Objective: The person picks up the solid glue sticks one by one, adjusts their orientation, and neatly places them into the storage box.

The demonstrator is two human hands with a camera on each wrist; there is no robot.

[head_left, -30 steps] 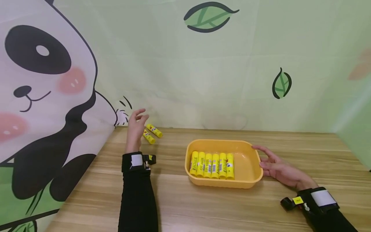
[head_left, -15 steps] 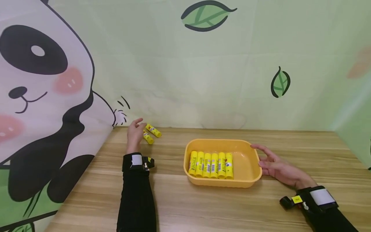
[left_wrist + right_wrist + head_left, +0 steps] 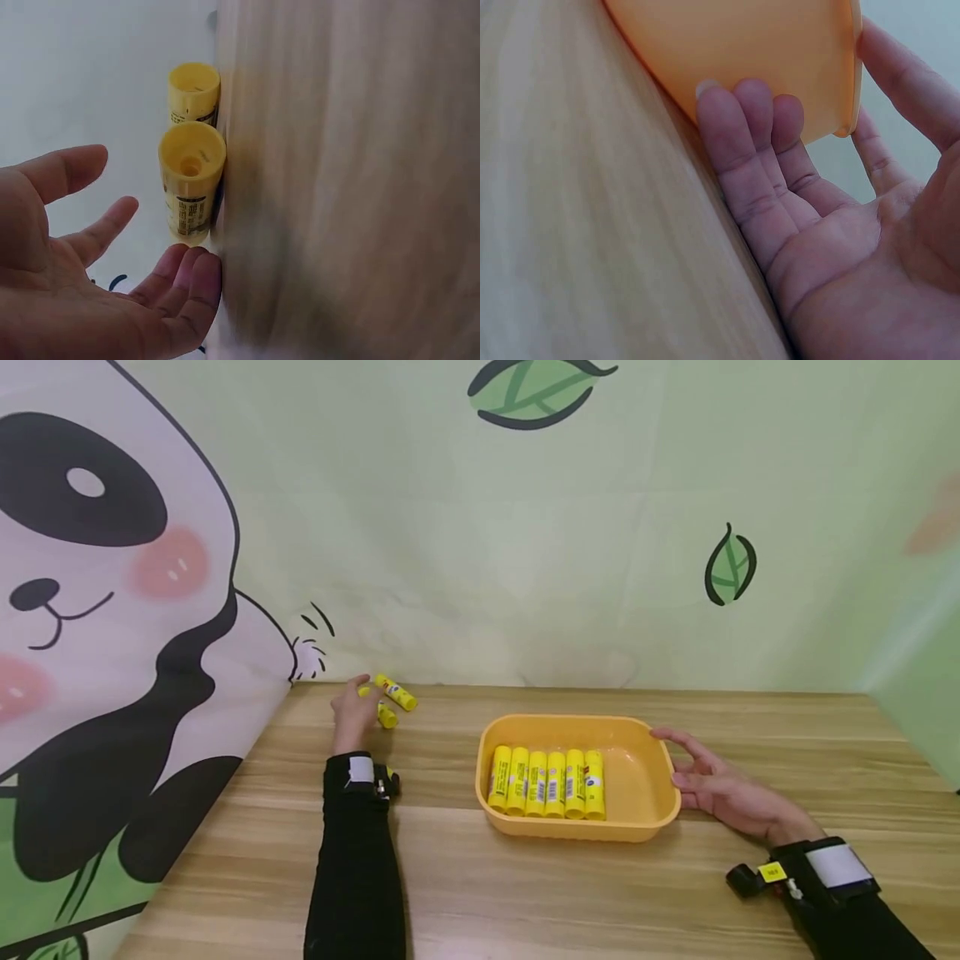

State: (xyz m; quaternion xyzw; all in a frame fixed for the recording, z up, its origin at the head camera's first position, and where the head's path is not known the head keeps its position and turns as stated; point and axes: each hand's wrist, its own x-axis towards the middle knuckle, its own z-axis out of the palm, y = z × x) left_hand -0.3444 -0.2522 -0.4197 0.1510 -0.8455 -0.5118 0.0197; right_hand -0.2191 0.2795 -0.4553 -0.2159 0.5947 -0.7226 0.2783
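Two yellow glue sticks lie at the back left of the table in the head view: the far glue stick [image 3: 395, 692] and the near glue stick [image 3: 386, 715]. My left hand [image 3: 354, 714] is beside the near one and partly hides it. In the left wrist view, the fingers [image 3: 202, 281] reach by that stick's lower end, with the thumb apart from it. A yellow-orange plastic tray [image 3: 577, 831] holds a row of several glue sticks on its left side. My right hand [image 3: 731, 789] touches the tray's right end, fingertips [image 3: 724, 124] against the outer wall.
The wooden table [image 3: 525, 893] meets a green printed cloth backdrop [image 3: 450, 568] just behind the loose sticks. A panda print [image 3: 97, 593] covers the backdrop's left side. Bare tray floor [image 3: 633, 785] shows right of the row.
My left hand has come down and closer to the near glue stick, its fingers now beside it. The right hand stays at the tray. The head view has shifted slightly.
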